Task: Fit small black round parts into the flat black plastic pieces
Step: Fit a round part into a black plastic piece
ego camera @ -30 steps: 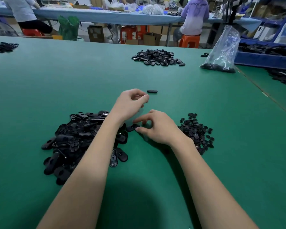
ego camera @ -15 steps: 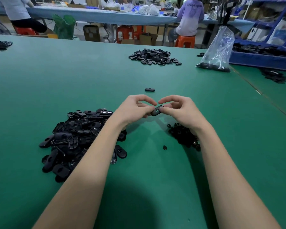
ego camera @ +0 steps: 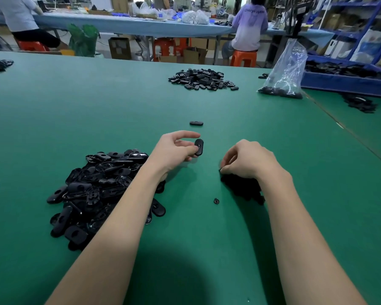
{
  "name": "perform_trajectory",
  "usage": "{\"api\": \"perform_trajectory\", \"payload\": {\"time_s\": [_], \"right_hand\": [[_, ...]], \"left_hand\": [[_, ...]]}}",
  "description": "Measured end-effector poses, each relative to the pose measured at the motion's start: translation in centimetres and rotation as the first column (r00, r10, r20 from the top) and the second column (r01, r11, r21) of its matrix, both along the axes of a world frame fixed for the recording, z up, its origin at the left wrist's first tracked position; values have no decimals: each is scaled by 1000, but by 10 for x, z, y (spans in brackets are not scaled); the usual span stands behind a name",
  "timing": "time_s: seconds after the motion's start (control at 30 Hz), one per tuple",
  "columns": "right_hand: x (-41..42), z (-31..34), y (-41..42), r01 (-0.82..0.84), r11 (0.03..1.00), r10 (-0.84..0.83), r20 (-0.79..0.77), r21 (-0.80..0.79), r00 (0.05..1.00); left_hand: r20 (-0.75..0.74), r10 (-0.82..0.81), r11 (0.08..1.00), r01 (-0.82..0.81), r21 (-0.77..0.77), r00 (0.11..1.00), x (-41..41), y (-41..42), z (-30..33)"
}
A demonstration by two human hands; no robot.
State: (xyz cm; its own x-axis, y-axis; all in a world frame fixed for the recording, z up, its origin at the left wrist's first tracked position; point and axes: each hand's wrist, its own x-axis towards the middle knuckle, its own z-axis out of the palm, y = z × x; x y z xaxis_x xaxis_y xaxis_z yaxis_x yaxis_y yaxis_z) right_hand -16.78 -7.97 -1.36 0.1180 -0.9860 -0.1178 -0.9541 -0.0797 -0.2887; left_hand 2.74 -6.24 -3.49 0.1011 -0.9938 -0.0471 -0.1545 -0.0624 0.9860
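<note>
My left hand (ego camera: 174, 150) pinches a flat black oval plastic piece (ego camera: 199, 147) between thumb and fingers, held upright above the green table. My right hand (ego camera: 248, 160) hovers with curled fingers over the small heap of black round parts (ego camera: 243, 188); its fingertips are at the heap's near edge, and I cannot tell whether they hold a part. One loose round part (ego camera: 216, 201) lies on the mat between my arms. A big pile of flat black pieces (ego camera: 97, 190) lies under and left of my left forearm.
A single flat piece (ego camera: 196, 123) lies just beyond my hands. Farther back sits another pile of black pieces (ego camera: 202, 78), and a clear plastic bag (ego camera: 284, 71) with parts stands at the right. A blue bin (ego camera: 348, 81) borders the far right. People sit at a table behind.
My hands have separated: the left keeps the flat piece, and the right has dropped down to the heap of round parts.
</note>
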Motion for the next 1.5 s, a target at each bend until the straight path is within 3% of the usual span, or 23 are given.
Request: {"api": "perform_trajectory", "payload": {"time_s": [0.13,0.23,0.37,0.5,0.83,1.23,1.5], "right_hand": [[0,-2,-1,-16,1000,16,10,11,1000],[1,-5,-2,-23,1000,26,171,-19,985],[6,-9,-3,-18,1000,14,581,1,814],[15,-13,-2,4,1000,-26,733,31,680],[22,-18,-4,55,998,-23,750,-17,661],[26,-18,-2,151,985,-153,853,88,500],[21,-16,-2,136,983,-178,790,121,587]], "left_hand": [[17,15,1000,-14,-13,1000,0,1,-1],[37,37,999,-36,-25,999,0,1,-1],[40,39,999,-37,-38,998,-1,1,-3],[37,44,998,-43,-36,998,-2,2,-2],[-62,-10,999,7,-54,998,-6,2,0],[-27,-10,998,8,-55,1000,-8,-2,-1],[43,-33,996,36,-84,999,-8,-1,-2]]}}
